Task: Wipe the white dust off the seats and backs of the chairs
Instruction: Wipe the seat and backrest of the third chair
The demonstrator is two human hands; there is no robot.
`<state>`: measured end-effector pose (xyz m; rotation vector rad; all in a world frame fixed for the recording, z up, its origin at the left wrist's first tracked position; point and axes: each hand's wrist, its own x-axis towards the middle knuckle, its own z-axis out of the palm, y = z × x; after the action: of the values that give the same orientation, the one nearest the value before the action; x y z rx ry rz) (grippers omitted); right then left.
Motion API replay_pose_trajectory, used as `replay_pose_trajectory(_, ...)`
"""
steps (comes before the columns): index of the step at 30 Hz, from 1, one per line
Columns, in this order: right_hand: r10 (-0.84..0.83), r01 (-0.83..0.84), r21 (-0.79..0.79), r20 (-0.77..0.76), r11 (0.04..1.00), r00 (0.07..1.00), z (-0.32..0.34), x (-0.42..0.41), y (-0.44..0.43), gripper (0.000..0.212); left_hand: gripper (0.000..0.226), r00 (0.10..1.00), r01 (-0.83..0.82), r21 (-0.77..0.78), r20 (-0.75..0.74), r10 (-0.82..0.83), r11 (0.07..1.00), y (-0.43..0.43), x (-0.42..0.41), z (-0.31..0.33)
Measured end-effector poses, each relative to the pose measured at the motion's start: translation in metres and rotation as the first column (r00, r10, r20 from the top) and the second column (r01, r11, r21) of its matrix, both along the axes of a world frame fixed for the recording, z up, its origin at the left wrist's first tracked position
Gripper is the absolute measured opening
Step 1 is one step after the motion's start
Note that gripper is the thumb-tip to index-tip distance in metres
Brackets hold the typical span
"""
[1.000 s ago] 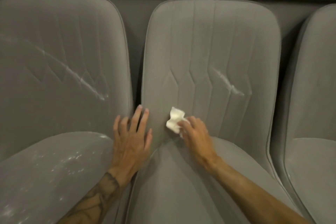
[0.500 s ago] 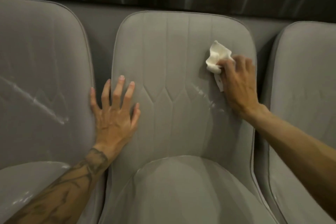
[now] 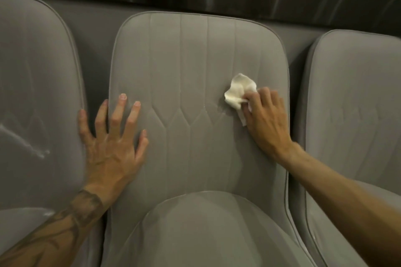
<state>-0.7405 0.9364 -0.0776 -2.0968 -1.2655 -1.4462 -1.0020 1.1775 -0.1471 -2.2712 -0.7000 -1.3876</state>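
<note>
Left chair [image 3: 36, 97] has white dust streaks low on its back. Left hand [image 3: 112, 147] lies flat, fingers spread, on the middle chair's [image 3: 186, 67] left edge. Right hand [image 3: 263, 119] pinches a crumpled white cloth [image 3: 238, 91] against the back's right side, mostly clean grey.

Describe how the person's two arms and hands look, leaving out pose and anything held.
Both forearms are bare, with no sleeves, gloves, rings or watch in view. The left forearm carries a dark tattoo from the wrist down. The right forearm is unmarked. The left hand has short fingernails.
</note>
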Motion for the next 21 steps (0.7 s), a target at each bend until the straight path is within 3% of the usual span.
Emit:
replay_pose_trajectory(3, 0.059, -0.046, -0.173, 0.069, 0.984, 0.996, -0.044, -0.009, -0.016, 0.020, 0.062, 1.000, 0.002, -0.009, 0.000, -0.002, 1.000, -0.001, 0.000, 0.001)
replay_pose_trajectory(6, 0.130, -0.070, -0.344, 0.154, 0.936, 0.979, -0.035, 0.000, -0.027, 0.025, 0.063, 1.000, -0.006, -0.009, -0.005, 0.006, 1.000, 0.000, 0.000, 0.001)
replay_pose_trajectory(10, 0.025, -0.003, -0.121, 0.181, 0.993, 0.983, 0.032, 0.015, -0.004, 0.029, 0.064, 1.000, -0.011, 0.000, 0.004, 0.011, 1.000, 0.002, 0.002, -0.001)
replay_pose_trajectory(14, -0.061, 0.060, 0.086, 0.013, 0.994, 0.998, 0.031, 0.012, 0.006, 0.026, 0.064, 1.000, -0.017, 0.013, 0.005, 0.017, 1.000, 0.004, 0.003, -0.003)
replay_pose_trajectory(18, 0.049, -0.039, -0.105, 0.095, 0.994, 0.994, -0.006, 0.000, -0.013, 0.027, 0.065, 1.000, -0.017, 0.015, 0.006, 0.017, 1.000, 0.005, 0.004, -0.004)
replay_pose_trajectory(21, 0.064, -0.044, -0.121, 0.168, 0.992, 0.984, 0.036, 0.012, -0.007, 0.030, 0.066, 1.000, -0.021, 0.018, 0.005, 0.021, 1.000, 0.005, 0.003, -0.004)
